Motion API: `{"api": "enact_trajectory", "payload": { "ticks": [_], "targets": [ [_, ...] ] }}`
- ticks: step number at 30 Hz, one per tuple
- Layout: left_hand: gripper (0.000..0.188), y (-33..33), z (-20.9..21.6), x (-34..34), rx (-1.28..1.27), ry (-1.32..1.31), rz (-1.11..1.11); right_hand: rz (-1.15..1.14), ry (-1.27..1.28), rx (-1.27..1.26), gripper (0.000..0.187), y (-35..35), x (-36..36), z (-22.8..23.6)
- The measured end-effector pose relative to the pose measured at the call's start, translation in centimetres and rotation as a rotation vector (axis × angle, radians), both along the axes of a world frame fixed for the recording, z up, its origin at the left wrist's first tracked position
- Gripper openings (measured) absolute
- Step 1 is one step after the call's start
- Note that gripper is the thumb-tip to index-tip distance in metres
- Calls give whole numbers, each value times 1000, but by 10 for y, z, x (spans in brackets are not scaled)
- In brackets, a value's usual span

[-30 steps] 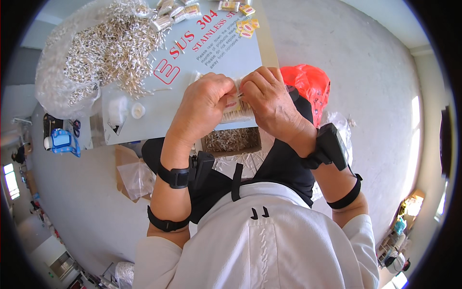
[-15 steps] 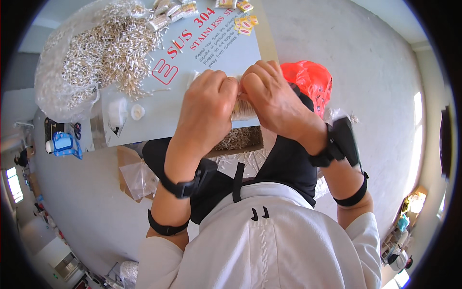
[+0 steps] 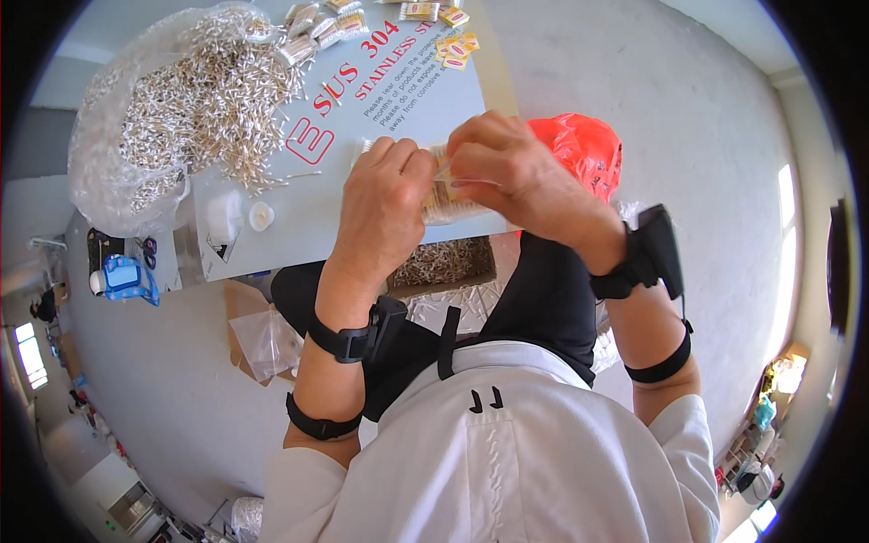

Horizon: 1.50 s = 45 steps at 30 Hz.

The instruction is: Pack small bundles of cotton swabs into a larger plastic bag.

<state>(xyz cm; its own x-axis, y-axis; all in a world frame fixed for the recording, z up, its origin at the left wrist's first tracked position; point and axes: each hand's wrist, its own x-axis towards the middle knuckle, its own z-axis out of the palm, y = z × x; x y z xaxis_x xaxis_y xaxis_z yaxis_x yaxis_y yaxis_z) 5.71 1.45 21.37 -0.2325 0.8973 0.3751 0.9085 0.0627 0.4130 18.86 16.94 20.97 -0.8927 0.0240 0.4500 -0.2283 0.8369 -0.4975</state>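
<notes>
A clear plastic bag of cotton swabs with yellowish labels [image 3: 445,206] lies at the table's near edge, between my two hands. My left hand [image 3: 384,195] is closed at the bag's left side, its fingertips partly hidden behind the knuckles. Fingers curled, my right hand [image 3: 518,172] pinches a thin clear plastic edge at the bag's upper right. To the left, a large heap of loose cotton swabs [image 3: 231,100] spills out of a big clear plastic sack [image 3: 118,197].
Small swab packs [image 3: 342,27] and yellow labels [image 3: 455,51] lie at the table's [image 3: 303,217] far side. A white round dish [image 3: 261,215] is near the left edge. Below stands a box of swabs [image 3: 444,262]; a red plastic bag [image 3: 584,154] hangs to the right.
My hands have come slightly apart at the top of the bag. The right hand has turned and lifted a clear plastic edge, so more of the bag and its labels shows.
</notes>
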Motion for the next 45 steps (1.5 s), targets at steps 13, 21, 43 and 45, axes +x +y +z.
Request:
{"api": "enact_trajectory", "payload": {
  "ticks": [13, 21, 43, 45],
  "targets": [
    [17, 0, 0, -4, -34, 7, -3, -166, -341, -357, 22, 22, 35, 11],
    [17, -2, 3, -7, -47, -22, -16, 65, -400, -453, 21, 25, 23, 20],
    [14, -10, -1, -17, -45, -76, -33, -26, -80, -412, 23, 13, 21, 2],
    [13, -11, 0, -14, -91, -50, -57, -42, -51, -410, 24, 6, 25, -10]
  ]
}}
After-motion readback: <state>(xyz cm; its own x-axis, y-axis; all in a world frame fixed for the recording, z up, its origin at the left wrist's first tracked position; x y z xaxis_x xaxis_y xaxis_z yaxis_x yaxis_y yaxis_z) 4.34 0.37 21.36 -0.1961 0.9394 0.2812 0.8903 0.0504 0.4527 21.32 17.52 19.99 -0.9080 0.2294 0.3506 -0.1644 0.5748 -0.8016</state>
